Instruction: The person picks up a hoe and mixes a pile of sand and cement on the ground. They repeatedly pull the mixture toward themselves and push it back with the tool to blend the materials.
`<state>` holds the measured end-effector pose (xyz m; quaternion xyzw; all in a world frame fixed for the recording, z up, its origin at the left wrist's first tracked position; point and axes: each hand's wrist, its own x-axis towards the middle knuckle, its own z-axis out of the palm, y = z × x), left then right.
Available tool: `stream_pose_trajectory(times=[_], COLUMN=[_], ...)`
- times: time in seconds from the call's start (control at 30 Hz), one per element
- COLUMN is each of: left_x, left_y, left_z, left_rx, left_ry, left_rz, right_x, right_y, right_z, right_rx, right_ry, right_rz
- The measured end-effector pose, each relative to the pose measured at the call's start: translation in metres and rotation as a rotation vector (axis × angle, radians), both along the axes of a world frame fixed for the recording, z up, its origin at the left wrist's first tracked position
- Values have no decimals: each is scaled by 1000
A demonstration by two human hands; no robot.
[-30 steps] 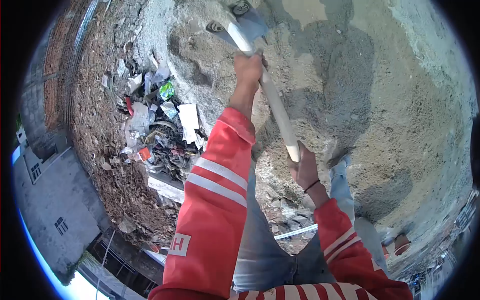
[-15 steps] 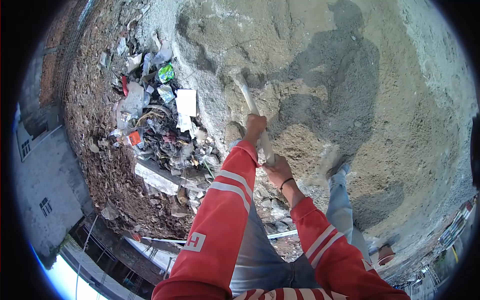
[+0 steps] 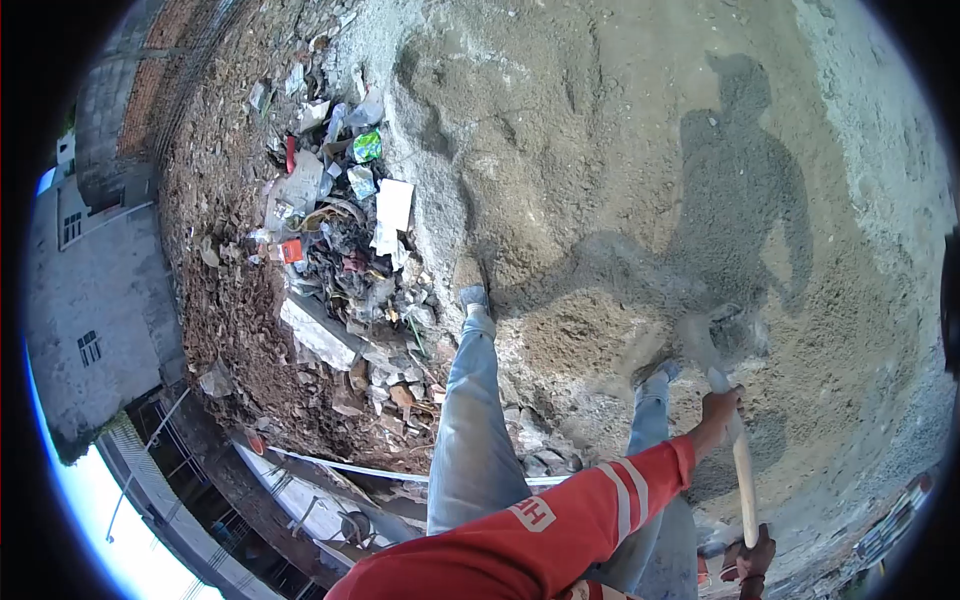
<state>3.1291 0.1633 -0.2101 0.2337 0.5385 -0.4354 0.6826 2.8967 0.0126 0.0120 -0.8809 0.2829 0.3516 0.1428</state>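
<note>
A long-handled shovel [image 3: 743, 465] with a pale wooden shaft slants across the lower right. Its dusty blade [image 3: 698, 340] rests at the sandy ground by my right foot, its edges hard to tell from the sand. My left hand [image 3: 718, 413] is wrapped round the shaft just behind the blade. Farther back, my right hand [image 3: 757, 555] is closed round the handle's end, in shade at the bottom of the view. Pale brown sand [image 3: 590, 330] lies beside and ahead of the blade, crossed by my shadow.
My left shoe [image 3: 474, 297] stands at the sand's edge and my right shoe [image 3: 655, 373] beside the blade. Rubbish [image 3: 345, 240] and broken stones [image 3: 405, 385] lie on the left. A white strip [image 3: 350, 466] runs behind my legs. Grey buildings [image 3: 110, 310] stand far left.
The shovel has swung from the upper middle to the lower right, its blade now near my right foot. Both hands moved right with it and still grip the handle. My view has shifted slightly.
</note>
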Motion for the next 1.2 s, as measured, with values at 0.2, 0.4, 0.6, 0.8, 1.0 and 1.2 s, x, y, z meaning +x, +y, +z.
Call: stream_pose_trajectory(times=[0.2, 0.4, 0.6, 0.8, 1.0, 1.2], left_x=[114, 357, 400, 318, 353, 349], left_y=[61, 242, 453, 593, 590, 512], left_z=[79, 97, -56, -114, -135, -115], left_rx=[180, 698, 1382, 806, 869, 780], left_ry=[-545, -1278, -1306, -451, -541, -555], left_rz=[-320, -300, -808, -1110, -1196, -773], right_x=[33, 280, 449, 403, 453, 457], right_y=[94, 357, 584, 691, 667, 554], right_z=[-46, -204, -266, -238, -207, -161], right_rx=[-159, 508, 1076, 938, 1019, 1218], right_ry=[23, -643, -464, -48, -34, 19], right_rz=[-120, -460, -611, -725, -888, -970])
